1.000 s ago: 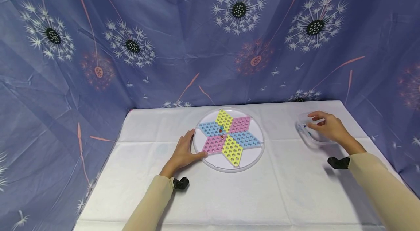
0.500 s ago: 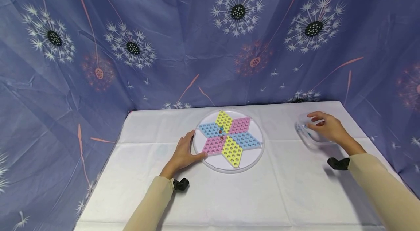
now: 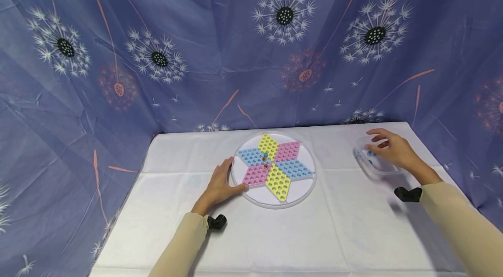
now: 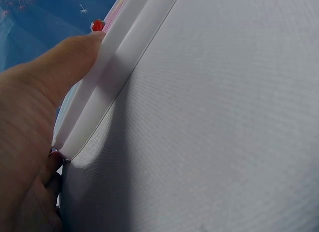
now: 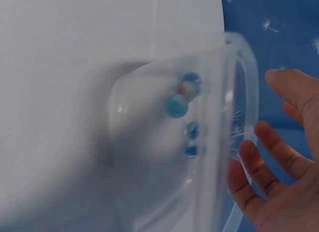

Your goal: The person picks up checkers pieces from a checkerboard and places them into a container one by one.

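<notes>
A round white Chinese checkers board (image 3: 300, 187), with a star of yellow, pink and blue points, lies at mid-table. Three marbles (image 3: 266, 166) sit near its centre, one blue and two reddish. My left hand (image 3: 220, 183) rests along the board's left rim, thumb and fingers spread; in the left wrist view the thumb lies on the rim. At the far right, my right hand (image 3: 394, 150) is over a clear plastic container (image 3: 377, 175). The right wrist view shows its fingers apart with nothing visible between them, and several blue, teal and orange-tinged marbles (image 5: 176, 106) inside the container.
A white cloth (image 3: 275, 242) covers the table. Behind the table's back edge hangs a blue curtain (image 3: 220, 41) with a dandelion print. Each wrist wears a small black camera mount (image 3: 217, 221), close above the cloth.
My right hand has risen a little and moved slightly right over the container, with its fingers farther apart. The left hand stays at the board's rim, and the marbles on the board stay put.
</notes>
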A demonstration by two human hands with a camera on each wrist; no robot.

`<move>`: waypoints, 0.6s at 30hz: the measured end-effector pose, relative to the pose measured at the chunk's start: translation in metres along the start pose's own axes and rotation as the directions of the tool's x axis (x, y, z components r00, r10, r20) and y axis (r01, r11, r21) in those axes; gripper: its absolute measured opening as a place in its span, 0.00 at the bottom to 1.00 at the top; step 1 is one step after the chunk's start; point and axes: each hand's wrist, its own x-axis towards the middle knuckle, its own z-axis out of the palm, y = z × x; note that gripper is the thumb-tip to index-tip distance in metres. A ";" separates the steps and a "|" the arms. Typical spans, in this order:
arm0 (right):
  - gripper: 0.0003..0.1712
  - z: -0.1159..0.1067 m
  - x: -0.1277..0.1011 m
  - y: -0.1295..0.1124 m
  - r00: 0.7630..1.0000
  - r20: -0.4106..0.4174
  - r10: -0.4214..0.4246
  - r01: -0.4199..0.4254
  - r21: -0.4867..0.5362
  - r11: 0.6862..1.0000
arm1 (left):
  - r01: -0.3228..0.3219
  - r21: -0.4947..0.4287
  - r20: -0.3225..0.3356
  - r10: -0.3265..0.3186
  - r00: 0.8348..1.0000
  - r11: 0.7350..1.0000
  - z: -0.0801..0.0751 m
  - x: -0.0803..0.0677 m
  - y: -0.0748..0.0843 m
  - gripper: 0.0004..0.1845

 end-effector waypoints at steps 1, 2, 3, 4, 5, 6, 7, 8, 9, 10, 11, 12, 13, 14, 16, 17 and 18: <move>0.32 -0.001 0.001 -0.002 1.000 0.004 -0.004 0.004 -0.001 1.000 | -0.001 0.000 -0.001 0.001 1.000 1.000 0.000 0.000 0.000 0.62; 0.32 -0.001 0.002 -0.004 1.000 0.006 -0.008 0.008 -0.005 1.000 | -0.003 0.002 -0.002 0.003 1.000 1.000 0.000 0.000 -0.001 0.62; 0.32 -0.002 0.004 -0.007 1.000 0.010 -0.011 0.011 -0.010 1.000 | -0.004 0.003 -0.003 0.004 1.000 1.000 0.001 0.000 -0.001 0.62; 0.32 -0.003 0.005 -0.009 1.000 0.015 -0.014 0.015 -0.010 1.000 | -0.005 0.006 -0.002 0.005 1.000 1.000 0.001 0.000 -0.001 0.62; 0.32 -0.004 0.006 -0.012 1.000 0.022 -0.016 0.016 -0.012 1.000 | -0.006 0.010 0.000 0.006 1.000 1.000 0.001 0.001 -0.002 0.62; 0.32 -0.005 0.007 -0.015 0.999 0.028 -0.021 0.021 -0.013 1.000 | -0.007 0.012 0.000 0.007 1.000 1.000 0.001 0.001 -0.002 0.62; 0.32 -0.006 0.008 -0.018 0.999 0.034 -0.026 0.026 -0.015 1.000 | -0.008 0.012 -0.001 0.008 1.000 1.000 0.001 0.001 -0.002 0.62; 0.33 -0.007 0.010 -0.021 0.999 0.038 -0.029 0.030 -0.016 0.999 | -0.009 0.014 -0.002 0.009 1.000 1.000 0.002 0.000 -0.002 0.62; 0.33 -0.008 0.011 -0.024 0.999 0.042 -0.034 0.035 -0.016 0.999 | -0.010 0.015 -0.001 0.010 1.000 1.000 0.002 0.000 -0.003 0.62; 0.33 -0.009 0.011 -0.028 0.998 0.044 -0.039 0.039 -0.013 0.999 | -0.010 0.020 0.001 0.010 1.000 1.000 0.002 0.000 -0.003 0.62; 0.32 -0.010 0.012 -0.030 0.998 0.045 -0.044 0.045 -0.015 0.999 | -0.009 0.022 0.003 0.009 1.000 1.000 0.002 0.000 -0.003 0.62; 0.32 -0.010 0.013 -0.033 0.998 0.045 -0.050 0.051 -0.014 0.999 | -0.011 0.020 0.001 0.011 1.000 1.000 0.002 0.000 -0.002 0.62; 0.32 -0.011 0.014 -0.037 0.998 0.044 -0.054 0.054 -0.012 0.998 | -0.014 0.022 -0.001 0.014 1.000 1.000 0.002 0.000 -0.002 0.62; 0.31 -0.011 0.015 -0.039 0.997 0.045 -0.058 0.058 -0.010 0.998 | -0.015 0.022 -0.001 0.015 1.000 1.000 0.002 0.000 -0.002 0.62; 0.31 -0.011 0.017 -0.044 0.997 0.043 -0.063 0.064 -0.003 0.998 | -0.012 0.024 0.001 0.012 1.000 1.000 0.001 0.000 -0.001 0.62; 0.32 -0.011 0.018 -0.046 0.997 0.042 -0.066 0.066 -0.001 0.998 | -0.011 0.021 -0.002 0.011 1.000 1.000 0.001 0.000 -0.001 0.62; 0.32 -0.011 0.019 -0.048 0.997 0.041 -0.068 0.068 0.002 0.998 | -0.012 0.019 -0.004 0.012 1.000 1.000 0.001 0.000 -0.001 0.62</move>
